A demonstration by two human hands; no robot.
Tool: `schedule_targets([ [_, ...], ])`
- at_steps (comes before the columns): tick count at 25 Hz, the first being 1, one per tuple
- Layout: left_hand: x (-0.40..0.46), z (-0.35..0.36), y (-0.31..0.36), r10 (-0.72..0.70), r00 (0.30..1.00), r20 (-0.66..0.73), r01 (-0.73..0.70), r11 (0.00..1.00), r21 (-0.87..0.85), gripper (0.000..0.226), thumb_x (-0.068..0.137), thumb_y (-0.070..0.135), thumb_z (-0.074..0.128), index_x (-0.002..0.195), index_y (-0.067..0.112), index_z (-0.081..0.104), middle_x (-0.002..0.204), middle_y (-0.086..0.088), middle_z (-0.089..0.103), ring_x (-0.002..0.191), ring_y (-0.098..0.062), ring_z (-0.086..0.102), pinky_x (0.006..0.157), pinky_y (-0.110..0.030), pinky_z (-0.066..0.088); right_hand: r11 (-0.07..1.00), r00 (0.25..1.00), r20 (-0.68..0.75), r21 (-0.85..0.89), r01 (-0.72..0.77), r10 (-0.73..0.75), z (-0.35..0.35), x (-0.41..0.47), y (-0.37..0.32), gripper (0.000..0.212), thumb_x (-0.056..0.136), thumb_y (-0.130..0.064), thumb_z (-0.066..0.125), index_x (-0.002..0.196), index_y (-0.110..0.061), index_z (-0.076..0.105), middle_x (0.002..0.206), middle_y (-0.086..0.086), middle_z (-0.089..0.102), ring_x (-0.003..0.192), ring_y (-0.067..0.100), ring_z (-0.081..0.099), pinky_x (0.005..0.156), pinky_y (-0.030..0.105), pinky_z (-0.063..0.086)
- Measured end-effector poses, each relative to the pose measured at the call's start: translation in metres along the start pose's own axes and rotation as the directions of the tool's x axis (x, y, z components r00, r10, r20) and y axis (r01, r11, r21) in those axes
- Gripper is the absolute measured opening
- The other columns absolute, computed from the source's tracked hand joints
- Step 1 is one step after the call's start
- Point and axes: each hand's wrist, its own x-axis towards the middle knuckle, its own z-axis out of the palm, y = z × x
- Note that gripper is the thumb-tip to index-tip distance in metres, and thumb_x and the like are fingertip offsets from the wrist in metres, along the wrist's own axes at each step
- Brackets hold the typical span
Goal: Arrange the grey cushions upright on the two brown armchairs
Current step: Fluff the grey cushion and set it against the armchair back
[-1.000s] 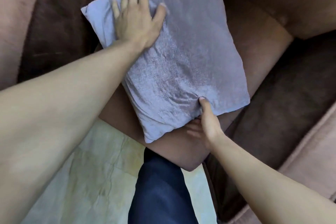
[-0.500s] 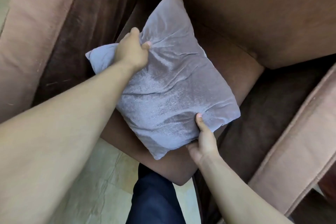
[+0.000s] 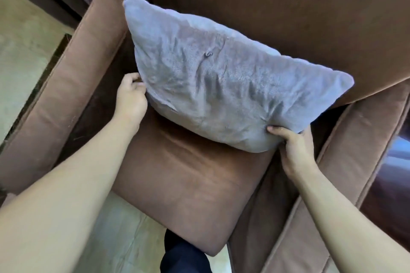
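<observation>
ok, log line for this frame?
stage: standing cushion up | grey cushion: against armchair backrest | left hand: gripping left edge | right hand: gripping lower right corner

There is one view only, from a wide-angle camera on the person's head, so no second view shares any part of the scene. It looks forward and steeply down from in front of the brown armchair point(image 3: 182, 175), close above its seat. The chair's front corner sits near the bottom centre, its backrest fills the top, an armrest runs down each side. Both forearms enter from the bottom corners, and pale floor point(image 3: 20, 55) shows at the left edge
</observation>
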Motion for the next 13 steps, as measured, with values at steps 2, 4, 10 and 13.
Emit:
schedule_targets([
  [2, 0.002, 0.016, 0.007, -0.023, 0.999, 0.031, 0.023, 1.000, 0.004, 0.040, 0.102, 0.005, 0.045, 0.137, 0.021, 0.055, 0.136, -0.003, 0.062, 0.122, -0.015, 0.059, 0.113, -0.046, 0.046, 0.991, 0.999, -0.014, -0.132, -0.039, 0.037, -0.017, 0.013, -0.007, 0.083, 0.060, -0.004, 0.073, 0.139, -0.020, 0.052, 0.138, 0.004, 0.065, 0.131, 0.024, 0.060, 0.099, 0.038, 0.049],
  [4, 0.009, 0.028, 0.016, -0.023, 0.998, 0.052, 0.022, 1.000, 0.022, 0.052, 0.101, 0.006, 0.048, 0.152, 0.016, 0.041, 0.153, -0.008, 0.049, 0.136, -0.019, 0.051, 0.116, -0.047, 0.044, 0.968, 0.995, -0.050, -0.231, -0.094, 0.084, -0.033, 0.017, -0.011, 0.088, 0.061, -0.011, 0.071, 0.144, -0.027, 0.047, 0.142, 0.000, 0.061, 0.135, 0.021, 0.055, 0.103, 0.039, 0.044],
  [10, 0.040, 0.046, 0.076, 0.234, 0.972, 0.017, -0.232, 0.949, 0.214, 0.061, 0.093, 0.002, 0.047, 0.151, 0.016, 0.038, 0.153, -0.003, 0.045, 0.133, -0.009, 0.043, 0.107, -0.019, 0.032, 0.939, 0.949, -0.147, -0.248, 0.238, -0.279, -0.030, 0.032, -0.061, 0.053, 0.086, -0.004, 0.065, 0.136, -0.016, 0.055, 0.139, 0.007, 0.065, 0.128, 0.019, 0.063, 0.107, 0.034, 0.053],
  [13, 0.062, 0.058, 0.108, 0.300, 0.954, 0.018, -0.298, 0.935, 0.189, 0.053, 0.100, 0.011, 0.047, 0.152, 0.013, 0.039, 0.152, -0.002, 0.047, 0.138, -0.011, 0.044, 0.110, -0.017, 0.033, 0.910, 0.891, -0.257, -0.289, 0.298, -0.374, -0.019, 0.046, -0.073, 0.023, 0.094, -0.025, 0.061, 0.117, -0.025, 0.065, 0.125, 0.004, 0.071, 0.117, 0.018, 0.068, 0.107, 0.044, 0.053],
])
